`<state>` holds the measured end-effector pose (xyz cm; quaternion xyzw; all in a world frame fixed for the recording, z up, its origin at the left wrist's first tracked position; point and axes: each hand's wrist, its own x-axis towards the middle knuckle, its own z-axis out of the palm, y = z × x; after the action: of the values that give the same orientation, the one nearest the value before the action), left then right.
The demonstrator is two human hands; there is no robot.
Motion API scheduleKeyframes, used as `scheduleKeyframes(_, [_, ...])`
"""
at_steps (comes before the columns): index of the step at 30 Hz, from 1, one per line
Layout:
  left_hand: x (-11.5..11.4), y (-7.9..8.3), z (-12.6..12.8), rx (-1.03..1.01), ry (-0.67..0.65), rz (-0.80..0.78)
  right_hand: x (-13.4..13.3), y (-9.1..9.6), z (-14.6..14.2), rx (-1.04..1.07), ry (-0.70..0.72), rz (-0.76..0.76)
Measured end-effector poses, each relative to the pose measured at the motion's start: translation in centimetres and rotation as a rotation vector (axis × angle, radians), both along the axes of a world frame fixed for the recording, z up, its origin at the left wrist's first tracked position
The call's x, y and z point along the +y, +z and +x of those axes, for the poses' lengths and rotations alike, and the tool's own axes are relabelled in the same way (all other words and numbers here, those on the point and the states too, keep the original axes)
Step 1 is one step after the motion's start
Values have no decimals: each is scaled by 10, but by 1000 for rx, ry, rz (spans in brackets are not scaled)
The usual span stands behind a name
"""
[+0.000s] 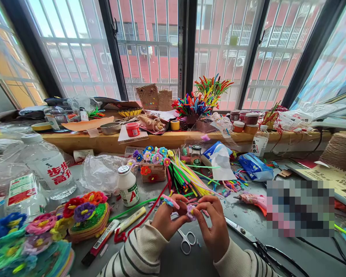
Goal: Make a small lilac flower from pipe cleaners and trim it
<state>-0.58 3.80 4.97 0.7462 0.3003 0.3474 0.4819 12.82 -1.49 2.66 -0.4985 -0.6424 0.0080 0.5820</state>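
Note:
Between my two hands is a small lilac pipe-cleaner flower (191, 211) with a yellow centre. My left hand (170, 217) pinches it from the left, and a pink and light-blue fuzzy piece (170, 201) lies across that hand's fingers. From the right, the thumb and fingertips of my right hand (214, 223) close on the flower's edge. Just below on the grey table are small scissors (187, 242) with silver handles. Large black-handled scissors (256, 240) lie beside my right wrist. Beyond the hands spreads a bundle of yellow, green and pink pipe cleaners (187, 177).
Finished fuzzy flowers (40, 223) crowd the left front. A white bottle (128, 186), a flower basket (154, 173) and a glue gun (253, 201) surround the work area. Large clear bottles (50, 169) stand left. A wooden ledge (83, 141) with jars runs below the window.

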Motion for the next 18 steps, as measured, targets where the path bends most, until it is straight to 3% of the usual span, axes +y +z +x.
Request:
scheduleKeyframes(9, [2, -6, 2, -3, 137, -105, 1, -1, -1, -3, 14, -19])
scheduleKeyframes(18, [0, -3, 1, 81, 44, -55, 1, -3, -1, 20, 47, -56])
